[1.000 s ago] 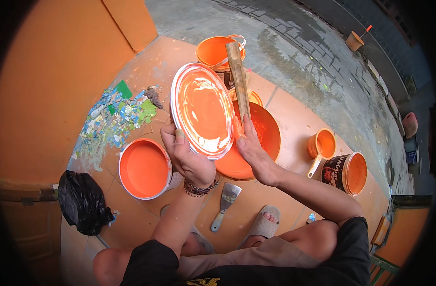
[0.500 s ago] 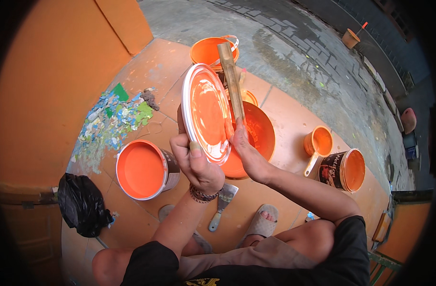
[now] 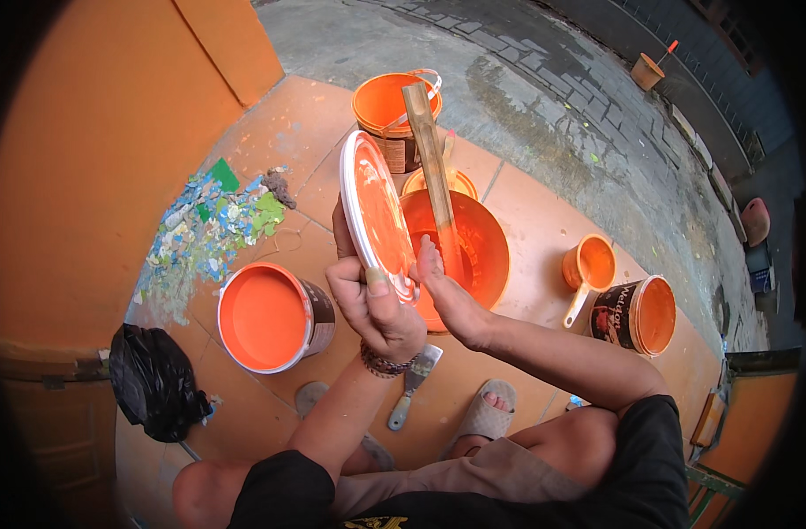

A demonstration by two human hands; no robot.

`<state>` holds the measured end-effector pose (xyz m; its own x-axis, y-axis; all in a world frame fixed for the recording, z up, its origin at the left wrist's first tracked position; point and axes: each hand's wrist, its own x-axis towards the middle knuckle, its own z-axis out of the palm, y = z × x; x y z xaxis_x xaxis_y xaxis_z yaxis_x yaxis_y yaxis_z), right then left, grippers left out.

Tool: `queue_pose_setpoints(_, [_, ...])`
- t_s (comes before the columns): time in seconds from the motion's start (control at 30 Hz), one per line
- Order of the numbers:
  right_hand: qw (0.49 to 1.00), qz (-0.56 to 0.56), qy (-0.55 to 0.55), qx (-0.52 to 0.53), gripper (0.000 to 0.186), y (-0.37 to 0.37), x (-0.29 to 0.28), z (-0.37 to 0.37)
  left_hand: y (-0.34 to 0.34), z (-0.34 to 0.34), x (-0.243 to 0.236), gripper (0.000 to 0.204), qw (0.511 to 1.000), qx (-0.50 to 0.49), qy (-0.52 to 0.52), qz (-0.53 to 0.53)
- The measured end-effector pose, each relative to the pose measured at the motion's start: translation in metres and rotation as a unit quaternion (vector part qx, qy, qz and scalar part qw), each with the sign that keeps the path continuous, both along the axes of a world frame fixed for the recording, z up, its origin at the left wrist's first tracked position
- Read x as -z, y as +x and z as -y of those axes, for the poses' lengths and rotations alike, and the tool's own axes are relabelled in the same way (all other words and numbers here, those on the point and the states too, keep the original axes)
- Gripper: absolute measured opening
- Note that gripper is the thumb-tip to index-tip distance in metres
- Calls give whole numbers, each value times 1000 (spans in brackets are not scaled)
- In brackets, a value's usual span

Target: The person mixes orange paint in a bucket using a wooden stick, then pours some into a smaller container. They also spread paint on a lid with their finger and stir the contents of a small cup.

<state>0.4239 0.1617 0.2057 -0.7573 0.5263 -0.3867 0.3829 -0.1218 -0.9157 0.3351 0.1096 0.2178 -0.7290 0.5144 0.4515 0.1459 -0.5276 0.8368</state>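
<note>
My left hand (image 3: 381, 313) grips a white-rimmed paint bucket lid (image 3: 381, 212) by its lower edge, thumb towards me. The lid stands steeply tilted, its inner face smeared with wet orange paint. Close to that face's lower edge is my right hand (image 3: 454, 304), fingers straight and together, with orange paint on them; whether they touch the lid is hard to tell. Below and behind both hands sits a wide basin (image 3: 494, 242) of orange paint. A wooden stick (image 3: 432, 159) stands slanting in it, its lower part coated orange, leaning past my right hand without being held.
An open bucket of orange paint (image 3: 322, 317) is at left, another bucket (image 3: 399, 154) behind the basin. At right are a dipper (image 3: 594, 264) and tipped bucket (image 3: 619, 313). A scraper (image 3: 412, 388), black plastic bag (image 3: 156, 379) and paint flakes (image 3: 200, 229) lie on the tiles.
The lid has turned more edge-on and dropped slightly, with my left hand shifting a little right and down. My right hand's fingers have slid lower and left along the lid, apart from the stick.
</note>
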Motion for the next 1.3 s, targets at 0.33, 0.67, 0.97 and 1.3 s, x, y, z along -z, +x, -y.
queue_pose_setpoints(0.33, [998, -14, -57, -26, 103, -6, 10, -9, -3, -12, 14, 21, 998, -54, -29, -32])
queue_pose_setpoints(0.67, [999, -26, 31, -23, 91, -9, -24, -11, -12, -18, 27, 20, 991, -73, -48, -99])
queue_pose_setpoints(0.97, [983, -58, 156, -77, 73, 11, -34, -37, -46, -12, 14, 21, 986, -104, -15, -127])
queue_pose_setpoints(1.3, [827, 343, 320, -309, 51, -14, 0, -59, -85, -11, -26, 20, 978, -162, 68, -109])
